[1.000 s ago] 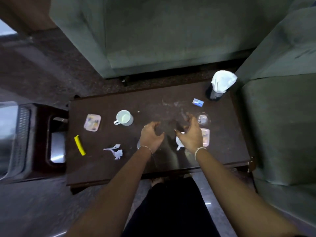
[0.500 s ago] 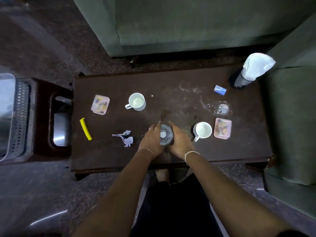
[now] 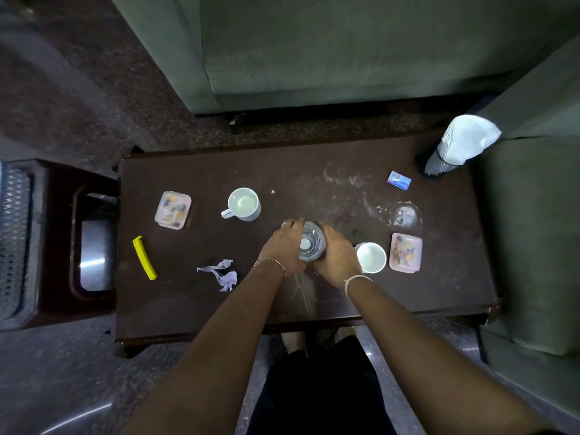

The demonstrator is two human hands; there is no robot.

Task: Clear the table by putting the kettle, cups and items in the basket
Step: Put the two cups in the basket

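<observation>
As forearms converge, left hand [image 3: 284, 246], right hand [image 3: 337, 257] clasp kettle [image 3: 310, 243] sides.

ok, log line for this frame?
left hand: grips kettle | right hand: grips kettle | left cup, right cup: on table

No writing is legible. The small blue-and-white paper packet [image 3: 399, 180] near the far right corner of the dark brown wooden table [image 3: 201, 309] bears blurred print. The pink rectangular plastic tray [image 3: 173, 210] towards the left edge and the second pink tray [image 3: 405, 253] towards the right edge show only coloured pictures.
</observation>
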